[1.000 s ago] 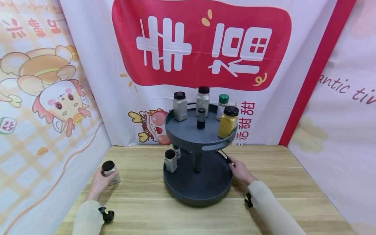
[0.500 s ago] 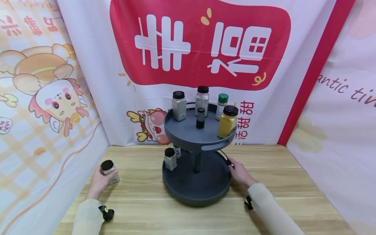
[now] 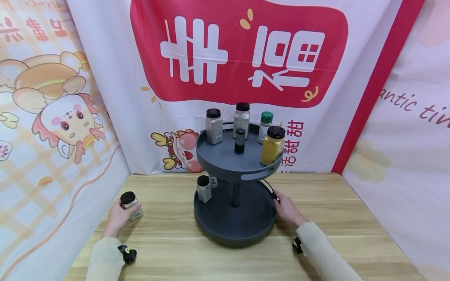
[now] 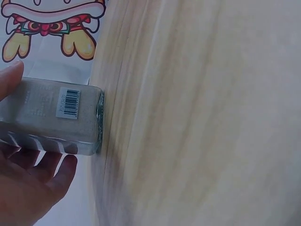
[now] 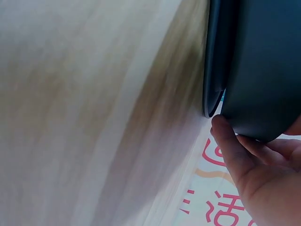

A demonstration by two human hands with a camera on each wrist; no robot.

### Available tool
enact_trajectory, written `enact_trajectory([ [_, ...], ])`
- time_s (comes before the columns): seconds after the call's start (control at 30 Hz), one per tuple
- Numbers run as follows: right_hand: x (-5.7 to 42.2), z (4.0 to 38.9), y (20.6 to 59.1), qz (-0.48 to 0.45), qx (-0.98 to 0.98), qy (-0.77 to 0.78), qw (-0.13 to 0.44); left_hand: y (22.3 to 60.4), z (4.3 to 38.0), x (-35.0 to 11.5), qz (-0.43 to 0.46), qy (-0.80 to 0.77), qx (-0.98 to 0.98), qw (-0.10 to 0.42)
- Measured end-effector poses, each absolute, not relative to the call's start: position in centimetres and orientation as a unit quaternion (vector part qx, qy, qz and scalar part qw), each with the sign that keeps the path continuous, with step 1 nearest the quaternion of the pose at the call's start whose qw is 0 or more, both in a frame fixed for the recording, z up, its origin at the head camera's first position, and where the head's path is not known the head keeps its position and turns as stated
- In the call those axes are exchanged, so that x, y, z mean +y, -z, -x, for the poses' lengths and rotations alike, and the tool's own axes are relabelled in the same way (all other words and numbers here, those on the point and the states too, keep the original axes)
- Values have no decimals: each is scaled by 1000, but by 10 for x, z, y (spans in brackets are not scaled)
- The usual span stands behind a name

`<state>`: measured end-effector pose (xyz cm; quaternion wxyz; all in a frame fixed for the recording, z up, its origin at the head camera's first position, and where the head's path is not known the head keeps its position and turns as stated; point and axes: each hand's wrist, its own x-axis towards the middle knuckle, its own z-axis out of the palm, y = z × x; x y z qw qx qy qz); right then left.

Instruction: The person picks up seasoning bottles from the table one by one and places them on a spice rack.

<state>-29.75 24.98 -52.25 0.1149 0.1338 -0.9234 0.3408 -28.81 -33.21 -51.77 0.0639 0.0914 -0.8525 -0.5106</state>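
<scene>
My left hand grips a square spice jar with a black lid, upright at the tabletop on the left. In the left wrist view the thumb and fingers lie on either side of its pale-filled body, which bears a barcode label. On the right, my right hand holds the rim of the lower tray of a dark grey two-tier turntable. The right wrist view shows its thumb and fingers at the tray's wall. A black-lidded jar stands on that lower tray, partly covering a small bottle.
The upper tray carries two pale-filled jars, a yellow-filled jar, a green-capped bottle and a small dark container. Printed cloths hang behind and at both sides of the wooden table.
The lower tray has turned slightly: its jar has shifted a little backward and the small bottle's green cap has slipped behind the upper tray. The left hand and its jar stay nearly still.
</scene>
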Motion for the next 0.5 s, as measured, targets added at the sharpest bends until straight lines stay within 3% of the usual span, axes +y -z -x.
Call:
enact_trajectory([
  [0.2,249,294,522,-136,-926,-324,134,517,287,-333,-90,514,-852,51],
  [0.5,247,291,518,-109,-943,-297,103,518,286,-328,-106,512,-849,74],
])
